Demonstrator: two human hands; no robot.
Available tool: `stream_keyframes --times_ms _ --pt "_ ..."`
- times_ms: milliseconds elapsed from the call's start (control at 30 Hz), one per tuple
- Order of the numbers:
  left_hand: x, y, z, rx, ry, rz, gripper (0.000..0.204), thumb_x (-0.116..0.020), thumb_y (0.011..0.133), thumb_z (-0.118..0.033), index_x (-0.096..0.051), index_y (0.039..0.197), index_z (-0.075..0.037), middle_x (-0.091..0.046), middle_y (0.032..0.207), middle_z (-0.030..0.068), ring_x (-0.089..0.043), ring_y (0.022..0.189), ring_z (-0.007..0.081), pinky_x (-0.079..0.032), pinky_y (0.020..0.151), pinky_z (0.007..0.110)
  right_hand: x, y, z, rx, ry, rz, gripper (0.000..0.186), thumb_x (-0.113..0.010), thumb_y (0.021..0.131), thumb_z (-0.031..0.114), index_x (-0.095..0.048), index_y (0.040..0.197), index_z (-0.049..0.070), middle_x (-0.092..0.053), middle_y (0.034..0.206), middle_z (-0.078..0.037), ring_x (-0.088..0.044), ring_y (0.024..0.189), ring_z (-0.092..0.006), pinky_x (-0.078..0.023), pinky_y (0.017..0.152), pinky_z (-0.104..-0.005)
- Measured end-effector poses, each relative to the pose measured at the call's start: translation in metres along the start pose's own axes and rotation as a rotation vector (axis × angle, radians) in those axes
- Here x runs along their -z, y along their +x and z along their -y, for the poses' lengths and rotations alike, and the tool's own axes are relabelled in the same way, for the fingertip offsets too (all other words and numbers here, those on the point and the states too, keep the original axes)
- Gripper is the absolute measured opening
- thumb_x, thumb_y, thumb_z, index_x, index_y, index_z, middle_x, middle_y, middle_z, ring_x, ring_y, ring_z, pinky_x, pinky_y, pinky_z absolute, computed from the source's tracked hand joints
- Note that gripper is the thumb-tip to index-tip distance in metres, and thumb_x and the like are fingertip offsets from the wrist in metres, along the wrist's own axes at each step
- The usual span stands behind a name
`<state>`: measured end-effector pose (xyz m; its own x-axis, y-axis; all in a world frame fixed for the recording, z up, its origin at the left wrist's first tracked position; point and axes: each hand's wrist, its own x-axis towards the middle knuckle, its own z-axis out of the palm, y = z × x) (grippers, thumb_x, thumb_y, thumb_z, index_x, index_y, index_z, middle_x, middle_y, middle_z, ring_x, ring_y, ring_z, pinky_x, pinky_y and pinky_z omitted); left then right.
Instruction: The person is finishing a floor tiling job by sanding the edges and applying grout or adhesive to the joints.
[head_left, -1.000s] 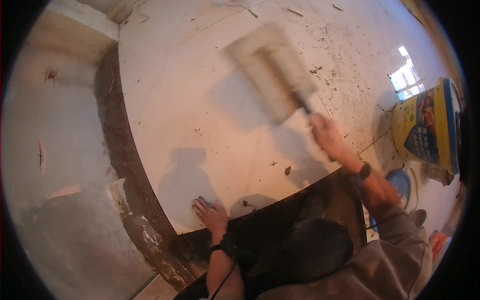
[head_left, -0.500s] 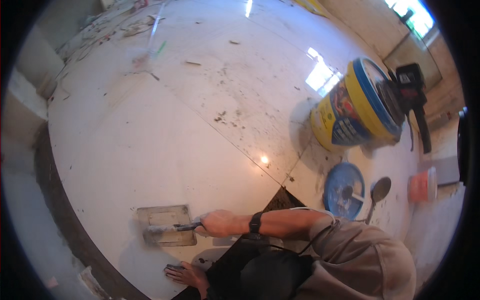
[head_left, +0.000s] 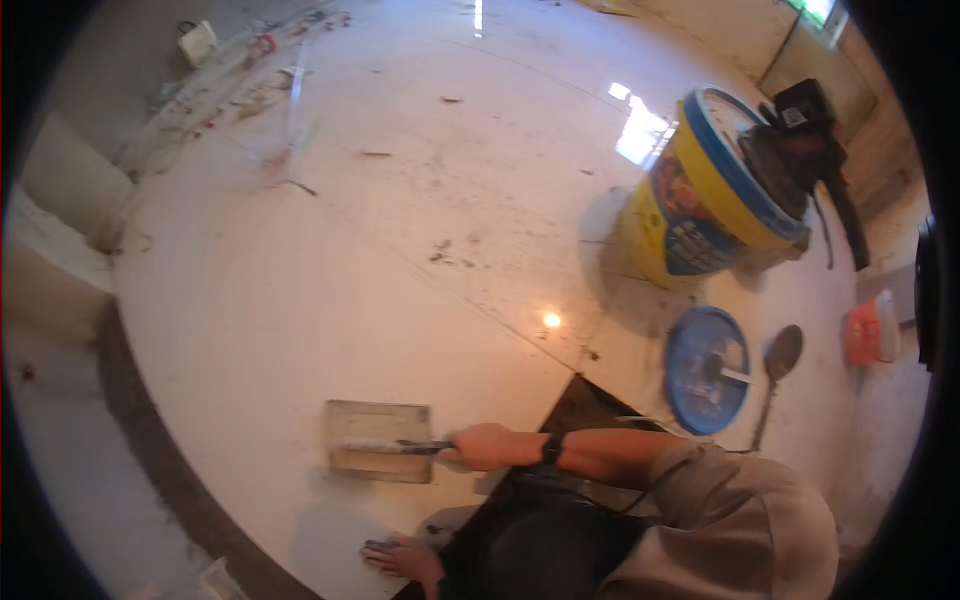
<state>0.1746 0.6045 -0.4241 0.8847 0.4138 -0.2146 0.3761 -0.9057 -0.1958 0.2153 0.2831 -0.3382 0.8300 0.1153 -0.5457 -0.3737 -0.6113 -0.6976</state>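
Observation:
My right hand (head_left: 490,447), with a dark watch on its wrist, is closed round the handle of a flat rectangular float (head_left: 350,467). The float lies over a large pale floor tile (head_left: 270,370), its plate level with the surface; whether it touches cannot be told. Lower down, my left hand (head_left: 408,560) rests on the same tile, fingers stretched out, their tips looking dark. Beside the tile's right edge runs a dark gap (head_left: 590,400), partly covered by my arm and dark clothing.
A yellow and blue bucket (head_left: 665,215) stands at the right with a black power tool (head_left: 805,150) on top. Near it lie a blue lid (head_left: 705,400), a round-headed trowel (head_left: 783,350) and an orange pail (head_left: 865,333). A dark strip (head_left: 150,430) borders the tile at left.
The float and my right hand have moved to the right over the tile. My left hand stays flat on it. The whole view has shifted slightly.

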Motion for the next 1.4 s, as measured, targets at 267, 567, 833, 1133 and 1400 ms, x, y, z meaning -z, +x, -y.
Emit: stream_keyframes --times_ms 267,567,833,1133,1400 --pt "0.089 0.054 -0.059 -0.069 -0.236 -0.033 0.065 -0.046 0.099 -0.039 -0.031 0.152 -0.004 -0.023 0.16 0.0147 -0.023 0.148 0.0349 -0.027 0.11 0.064 -0.003 0.0 0.002 0.05 0.094 -0.031 0.054 -0.046 0.101 0.047 -0.066 0.101 -0.004 -0.065 0.089 -0.03 -0.063 0.085 -0.0461 -0.05 0.076 -0.0483" --pt "0.085 0.154 -0.077 -0.461 -0.164 -0.266 0.06 -0.05 0.098 -0.038 -0.041 0.145 -0.004 -0.03 0.157 0.0156 -0.025 0.146 0.0381 -0.024 0.112 0.061 0.061 0.025 0.119 0.21 0.241 -0.339 0.045 -0.049 0.101 0.038 -0.058 0.095 -0.005 -0.06 0.076 -0.031 -0.059 0.075 -0.0491 -0.046 0.069 -0.0519" --pt "0.093 0.158 -0.089 -0.422 -0.267 -0.174 0.06 -0.044 0.1 -0.04 -0.038 0.149 -0.005 -0.027 0.159 0.0143 -0.018 0.148 0.04 -0.012 0.117 0.06 0.017 0.192 0.086 0.068 0.253 -0.388 0.049 -0.044 0.103 0.04 -0.055 0.091 -0.006 -0.058 0.069 -0.027 -0.057 0.063 -0.0469 -0.047 0.06 -0.0501" --pt "0.086 0.159 -0.082 -0.379 -0.155 -0.206 0.061 -0.043 0.101 -0.041 -0.038 0.149 -0.004 -0.025 0.16 0.0124 -0.015 0.148 0.0423 -0.011 0.118 0.059 0.024 0.142 0.099 0.062 0.466 -0.668 0.048 -0.042 0.103 0.039 -0.054 0.092 -0.006 -0.06 0.072 -0.029 -0.062 0.069 -0.0463 -0.049 0.061 -0.05" --pt "0.092 0.156 -0.084 -0.345 -0.292 -0.149 0.061 -0.043 0.1 -0.043 -0.041 0.147 -0.004 -0.026 0.16 0.0126 -0.016 0.148 0.0421 -0.009 0.118 0.059 0.053 0.208 0.123 -0.074 0.518 -0.321 0.047 -0.045 0.102 0.04 -0.053 0.085 -0.003 -0.06 0.066 -0.022 -0.064 0.057 -0.032 -0.049 0.049 -0.0447"
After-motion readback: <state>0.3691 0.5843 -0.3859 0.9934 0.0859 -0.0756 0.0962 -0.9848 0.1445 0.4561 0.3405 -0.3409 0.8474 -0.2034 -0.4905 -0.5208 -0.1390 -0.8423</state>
